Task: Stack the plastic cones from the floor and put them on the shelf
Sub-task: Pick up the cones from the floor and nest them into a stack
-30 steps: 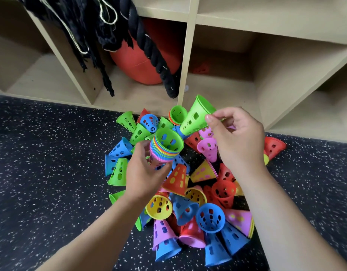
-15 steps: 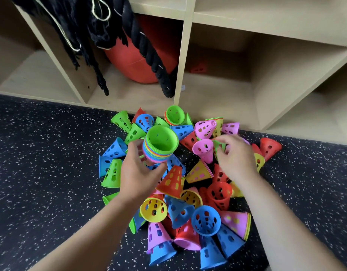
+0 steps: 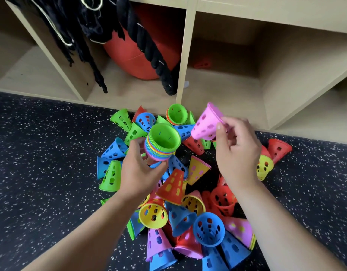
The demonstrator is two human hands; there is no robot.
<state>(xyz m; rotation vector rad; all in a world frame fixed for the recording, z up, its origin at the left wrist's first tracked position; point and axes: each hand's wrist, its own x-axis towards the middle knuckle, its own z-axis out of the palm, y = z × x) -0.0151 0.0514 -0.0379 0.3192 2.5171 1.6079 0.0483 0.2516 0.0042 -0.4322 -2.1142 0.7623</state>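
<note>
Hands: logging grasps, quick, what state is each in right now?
Left hand: grips the stack of cones, green on top.
Right hand: pinches a pink cone.

Straight ahead of me a big red ball [image 3: 127, 59] sits low and well back, with a thick black twisted rope [image 3: 155, 59] hanging down across its front. To the left of the ball hang frayed black strands [image 3: 80, 26], a thin pale cord [image 3: 68, 44] looped among them.
</note>
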